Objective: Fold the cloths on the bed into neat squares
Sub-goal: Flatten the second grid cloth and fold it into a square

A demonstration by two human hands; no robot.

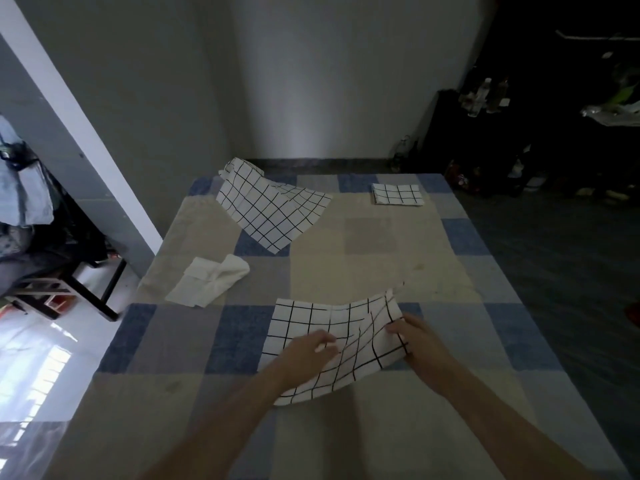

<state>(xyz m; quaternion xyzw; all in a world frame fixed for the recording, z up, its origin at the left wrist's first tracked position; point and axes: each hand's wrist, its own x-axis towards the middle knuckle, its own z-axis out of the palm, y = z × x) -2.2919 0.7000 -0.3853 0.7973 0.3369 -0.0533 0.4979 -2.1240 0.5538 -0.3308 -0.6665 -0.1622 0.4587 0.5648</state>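
White grid cloth [332,344] lies nearest us at six o'clock on the bed [374,268]; our left hand [308,351] presses it, fingers loosely curled, while our right hand [415,341] pinches its three-o'clock edge. Farther, an unfolded grid cloth [270,209] lies at eleven o'clock.

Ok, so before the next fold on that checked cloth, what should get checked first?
1. Right hand holds the near checked cloth at its right edge: ok.
2. Left hand rests on the cloth's middle, holding it down: ok.
3. Cloth lies flat: not ok, its right part is lifted and rippled.
4. Edges line up for a square: cannot tell, the lifted part hides them.
5. Bare bed cover beyond the cloth for folding: ok.
6. Other cloths done: not ok. The folded checked cloth is finished, but the spread checked cloth and the white cloth are not.
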